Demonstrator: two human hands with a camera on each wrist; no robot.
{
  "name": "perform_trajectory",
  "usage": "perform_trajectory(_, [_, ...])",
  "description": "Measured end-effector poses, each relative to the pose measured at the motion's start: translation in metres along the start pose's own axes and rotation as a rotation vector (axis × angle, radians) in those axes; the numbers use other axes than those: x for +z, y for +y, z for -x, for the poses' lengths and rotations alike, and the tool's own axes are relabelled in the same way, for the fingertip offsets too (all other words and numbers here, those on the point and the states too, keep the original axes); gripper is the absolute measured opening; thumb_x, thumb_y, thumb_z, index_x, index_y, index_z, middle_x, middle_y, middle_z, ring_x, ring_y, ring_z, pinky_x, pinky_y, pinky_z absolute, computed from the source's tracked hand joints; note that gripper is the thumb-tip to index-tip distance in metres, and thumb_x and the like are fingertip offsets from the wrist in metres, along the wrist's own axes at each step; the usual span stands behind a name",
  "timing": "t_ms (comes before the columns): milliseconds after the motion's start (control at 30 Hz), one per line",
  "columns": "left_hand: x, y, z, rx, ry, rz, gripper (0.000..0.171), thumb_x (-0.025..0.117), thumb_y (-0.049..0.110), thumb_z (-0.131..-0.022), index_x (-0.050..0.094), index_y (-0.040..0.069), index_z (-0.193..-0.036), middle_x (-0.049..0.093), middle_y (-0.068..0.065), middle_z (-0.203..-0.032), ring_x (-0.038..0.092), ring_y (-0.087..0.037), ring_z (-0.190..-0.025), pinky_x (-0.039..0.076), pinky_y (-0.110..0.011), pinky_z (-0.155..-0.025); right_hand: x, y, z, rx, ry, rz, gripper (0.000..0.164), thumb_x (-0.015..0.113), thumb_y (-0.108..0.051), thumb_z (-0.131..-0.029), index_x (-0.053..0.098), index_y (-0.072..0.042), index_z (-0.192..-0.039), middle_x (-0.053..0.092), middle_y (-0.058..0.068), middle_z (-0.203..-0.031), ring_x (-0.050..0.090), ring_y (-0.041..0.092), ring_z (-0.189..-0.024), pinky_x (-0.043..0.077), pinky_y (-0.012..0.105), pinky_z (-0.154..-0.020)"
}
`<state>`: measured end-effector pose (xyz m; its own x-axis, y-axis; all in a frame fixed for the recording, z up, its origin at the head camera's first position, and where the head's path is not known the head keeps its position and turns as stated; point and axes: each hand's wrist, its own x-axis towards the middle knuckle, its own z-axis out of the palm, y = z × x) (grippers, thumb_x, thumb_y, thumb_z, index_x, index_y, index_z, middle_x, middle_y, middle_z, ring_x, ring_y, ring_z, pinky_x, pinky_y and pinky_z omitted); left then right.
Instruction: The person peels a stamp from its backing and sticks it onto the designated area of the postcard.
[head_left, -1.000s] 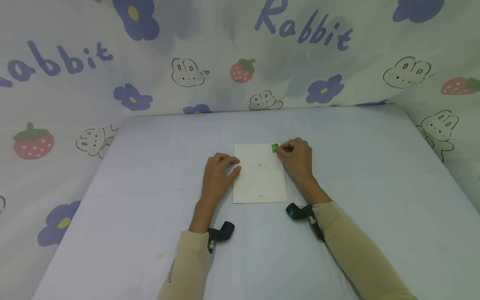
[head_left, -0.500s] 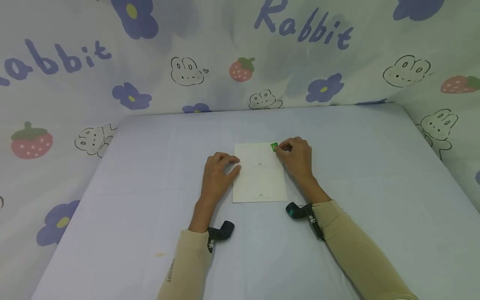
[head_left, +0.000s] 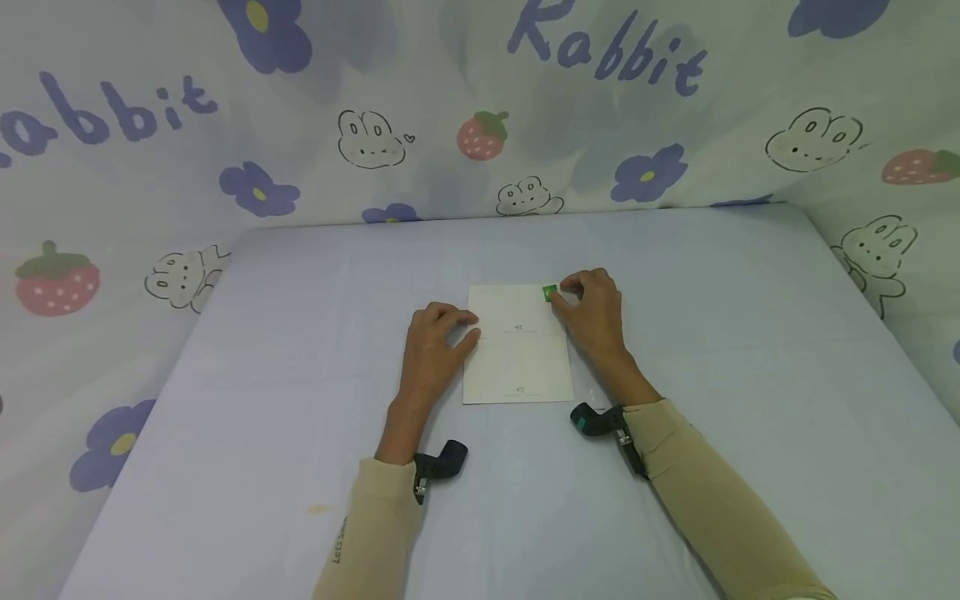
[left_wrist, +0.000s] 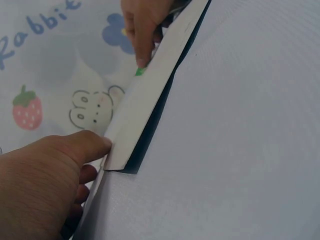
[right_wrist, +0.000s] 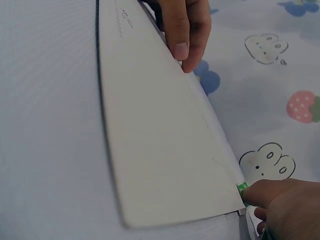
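A white paper card (head_left: 517, 358) lies flat on the table, with small writing and a faint line on each half. At its far right corner is a small green sticker (head_left: 549, 292). My right hand (head_left: 597, 312) touches the sticker with the thumb, its forefinger raised a little apart. In the right wrist view the thumb (right_wrist: 262, 193) covers part of the green sticker at the card's edge. My left hand (head_left: 435, 350) rests at the left edge, thumb and forefinger spread; the left wrist view shows a fingertip (left_wrist: 106, 144) on the card's corner.
The card lies on a white-covered table (head_left: 285, 433). Behind it hangs a white curtain (head_left: 420, 83) printed with rabbits, flowers and strawberries. Dark wrist cameras (head_left: 442, 461) sit on both sleeves, low over the table.
The right forefinger has lifted away from the thumb, which stays at the green sticker. My left hand keeps its place at the card's left edge.
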<state>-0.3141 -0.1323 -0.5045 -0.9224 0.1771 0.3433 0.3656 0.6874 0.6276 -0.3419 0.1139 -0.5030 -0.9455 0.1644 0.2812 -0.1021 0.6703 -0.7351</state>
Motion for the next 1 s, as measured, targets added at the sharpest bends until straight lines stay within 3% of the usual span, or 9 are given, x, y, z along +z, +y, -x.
perform_trajectory(367, [0.0008, 0.0014, 0.0000, -0.028, -0.008, 0.002, 0.016, 0.075, 0.017, -0.092, 0.075, 0.011, -0.107, 0.060, -0.005, -0.109, 0.050, -0.025, -0.102, 0.042, -0.038, -0.087, 0.0017, 0.0017, -0.0001, 0.010, -0.008, 0.015, 0.024, 0.074, -0.020, -0.092, 0.070, 0.001, -0.105, 0.057, 0.014, -0.105, 0.053, 0.031, -0.102, 0.040, 0.045, -0.093])
perform_trajectory(467, [0.0005, 0.0009, -0.0001, -0.019, -0.006, 0.002, 0.016, 0.075, 0.017, -0.092, 0.075, 0.011, -0.107, 0.059, -0.005, -0.109, 0.050, -0.026, -0.102, 0.042, -0.039, -0.087, 0.0019, 0.0022, -0.0006, -0.055, 0.033, -0.039, 0.018, 0.069, -0.014, -0.095, 0.070, 0.000, -0.106, 0.057, 0.013, -0.109, 0.051, 0.029, -0.107, 0.040, 0.044, -0.094])
perform_trajectory(633, [-0.0005, -0.0002, 0.0004, -0.016, -0.008, -0.006, 0.016, 0.075, 0.017, -0.092, 0.075, 0.011, -0.106, 0.059, -0.006, -0.109, 0.050, -0.026, -0.102, 0.042, -0.040, -0.088, 0.0035, 0.0028, 0.0000, -0.277, 0.102, -0.113, 0.015, 0.063, -0.002, -0.095, 0.073, -0.002, -0.107, 0.060, 0.008, -0.118, 0.051, 0.025, -0.119, 0.041, 0.041, -0.102])
perform_trajectory(700, [-0.0005, -0.0006, 0.0004, -0.019, -0.008, -0.008, 0.017, 0.076, 0.018, -0.091, 0.075, 0.011, -0.107, 0.060, -0.005, -0.109, 0.050, -0.026, -0.103, 0.042, -0.039, -0.089, 0.0033, 0.0021, 0.0013, -0.328, 0.102, -0.119, 0.017, 0.062, -0.001, -0.095, 0.073, -0.003, -0.107, 0.063, 0.006, -0.119, 0.053, 0.023, -0.119, 0.042, 0.039, -0.102])
perform_trajectory(1000, [0.0008, 0.0010, -0.0006, -0.009, -0.005, 0.005, 0.017, 0.076, 0.017, -0.091, 0.075, 0.010, -0.107, 0.060, -0.006, -0.109, 0.050, -0.027, -0.103, 0.042, -0.039, -0.089, 0.0020, 0.0051, 0.0017, -0.338, -0.007, -0.060, 0.015, 0.064, -0.004, -0.095, 0.077, -0.002, -0.102, 0.069, 0.007, -0.114, 0.062, 0.024, -0.112, 0.042, 0.042, -0.103])
